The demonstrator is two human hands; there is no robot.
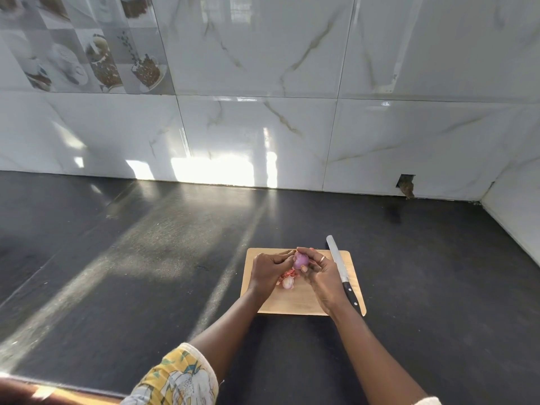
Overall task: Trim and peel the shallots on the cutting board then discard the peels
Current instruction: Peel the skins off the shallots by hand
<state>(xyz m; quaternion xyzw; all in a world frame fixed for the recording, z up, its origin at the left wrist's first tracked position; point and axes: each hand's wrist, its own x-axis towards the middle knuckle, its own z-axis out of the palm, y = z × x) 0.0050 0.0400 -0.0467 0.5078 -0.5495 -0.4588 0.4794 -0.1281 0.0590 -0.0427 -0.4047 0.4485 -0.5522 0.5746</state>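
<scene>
Right hand (321,273): your fingers are curled round the purple shallot (301,260), thumb under it and fingertips over its top, holding it just above the board.
Left hand (270,267): your fingers bend in and meet the shallot's left side, and they seem to pinch at the skin (a loose flap, if there is one, is too small to make out).
Slip risk: the bulb looks smooth and glossy, so I'd expect a hard tug from your left fingertips to pop it out of your right fingers and send it rolling off the cutting board (295,305) onto the dark countertop (146,258).
Knife risk: the knife (340,264) lies just beyond the back of your right fingers, handle toward you. A wide swing of that wrist could knock it or drag your hand along the blade.
Peel risk: reddish peels (289,273) lie under your fingertips beside a pale shallot (287,283), and thin scraps could cling to the bulbs when you clear them away.
Shallot look: purple-pink, rounded and shiny, and seemingly most of the way peeled.
</scene>
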